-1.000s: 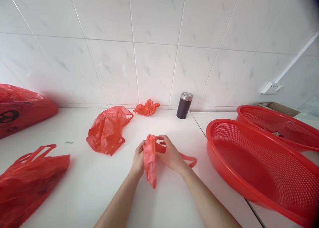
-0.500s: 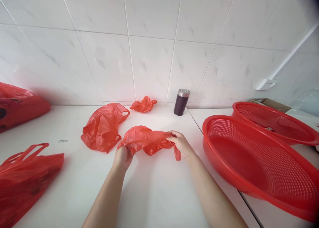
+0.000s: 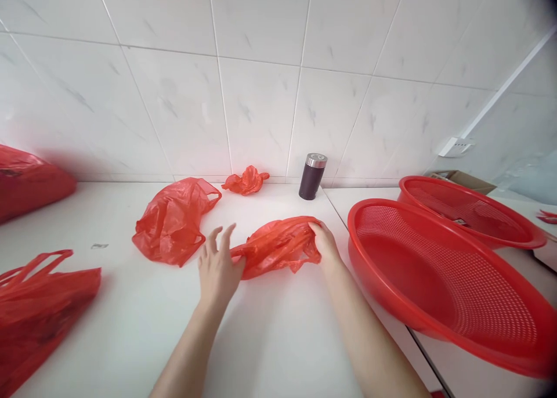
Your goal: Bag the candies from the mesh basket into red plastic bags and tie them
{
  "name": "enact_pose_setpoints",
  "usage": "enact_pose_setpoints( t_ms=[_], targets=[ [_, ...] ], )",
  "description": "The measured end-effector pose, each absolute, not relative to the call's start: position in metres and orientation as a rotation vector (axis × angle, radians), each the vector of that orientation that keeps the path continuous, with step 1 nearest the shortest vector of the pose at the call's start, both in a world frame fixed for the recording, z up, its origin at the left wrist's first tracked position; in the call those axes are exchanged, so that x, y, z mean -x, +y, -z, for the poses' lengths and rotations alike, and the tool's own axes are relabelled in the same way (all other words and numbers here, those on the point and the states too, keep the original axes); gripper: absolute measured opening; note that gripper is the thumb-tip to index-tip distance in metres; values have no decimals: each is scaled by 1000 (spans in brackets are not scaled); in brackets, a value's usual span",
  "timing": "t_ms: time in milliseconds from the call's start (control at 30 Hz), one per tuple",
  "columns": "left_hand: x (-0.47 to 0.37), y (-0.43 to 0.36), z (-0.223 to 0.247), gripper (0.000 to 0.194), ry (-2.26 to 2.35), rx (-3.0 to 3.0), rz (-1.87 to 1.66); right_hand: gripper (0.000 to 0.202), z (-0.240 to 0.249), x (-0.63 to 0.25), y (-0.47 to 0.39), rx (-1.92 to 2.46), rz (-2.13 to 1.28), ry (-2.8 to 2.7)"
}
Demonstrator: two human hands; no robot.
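A thin red plastic bag (image 3: 278,247) is stretched out between my two hands over the white table. My left hand (image 3: 220,270) has the bag's left end at its thumb, while several other fingers are spread upward. Gripping the right end, my right hand (image 3: 324,241) has its fingers partly hidden by the film. To the left, a second red plastic bag (image 3: 172,221) lies crumpled with its handle loops showing. A small knotted red bag (image 3: 246,181) rests behind, close to the wall.
A dark tumbler (image 3: 311,177) with a metal top stands by the tiled wall. Two red perforated baskets (image 3: 383,288) are on the right, with a cardboard box (image 3: 463,181) behind. Filled red bags (image 3: 47,311) lie at the left edge. A wall socket (image 3: 455,147) is at right.
The bag has been spread wider and turned between my hands. My left hand's fingers have opened out and moved slightly right. The view has shifted a little to the right.
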State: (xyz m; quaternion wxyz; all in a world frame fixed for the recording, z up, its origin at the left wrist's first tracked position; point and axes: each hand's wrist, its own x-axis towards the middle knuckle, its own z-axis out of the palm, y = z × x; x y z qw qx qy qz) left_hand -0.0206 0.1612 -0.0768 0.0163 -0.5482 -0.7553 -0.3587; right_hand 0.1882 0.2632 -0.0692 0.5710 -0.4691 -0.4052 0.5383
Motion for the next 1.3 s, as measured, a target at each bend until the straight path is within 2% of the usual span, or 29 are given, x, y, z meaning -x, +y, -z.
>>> enact_pose_setpoints(
  t_ms=[100, 200, 233, 300, 367, 433, 500, 567, 667, 733, 833, 933, 1033, 1200, 1300],
  targets=[
    [-1, 160, 78, 57, -2122, 1933, 1114, 35, 65, -174, 250, 1113, -1280, -1043],
    [-4, 160, 77, 26, -2411, 2155, 1383, 39, 60, -171, 243, 1092, -1289, -1270],
    [-2, 160, 76, 17, -2567, 2164, 1608, 39, 60, -174, 243, 1106, -1270, -1341],
    [6, 161, 72, 22, -2777, 1943, 2305, 40, 61, -183, 246, 1228, -1147, -1483],
    [15, 164, 69, 25, -2761, 1423, 2981, 45, 60, -190, 249, 1403, -883, -1633],
    [23, 167, 70, 24, -2740, 1050, 3179, 48, 56, -190, 245, 1435, -510, -1761],
    [27, 169, 74, 25, -2834, 1082, 2964, 40, 50, -180, 234, 1233, -224, -1842],
    [28, 169, 77, 31, -2807, 1296, 2591, 26, 49, -164, 219, 1008, -165, -1922],
    [22, 164, 77, 40, -2326, 1495, 2091, 16, 61, -142, 204, 1008, -301, -2116],
    [12, 160, 77, 34, -1985, 1639, 1771, 12, 74, -134, 202, 1128, -350, -2238],
    [0, 159, 83, 21, -2015, 1918, 1199, 25, 87, -133, 206, 1159, -503, -2353],
    [6, 165, 95, 30, -2383, 1949, 746, 45, 89, -143, 214, 1147, -822, -2343],
    [30, 168, 101, 43, -2551, 1718, 622, 63, 87, -161, 221, 1222, -1068, -2262],
    [49, 162, 97, 48, -2527, 1544, 651, 56, 63, -198, 212, 1251, -1125, -2320],
    [38, 158, 95, 57, -2442, 1716, 700, 57, 17, -210, 180, 959, -1186, -2287]
  ],
)
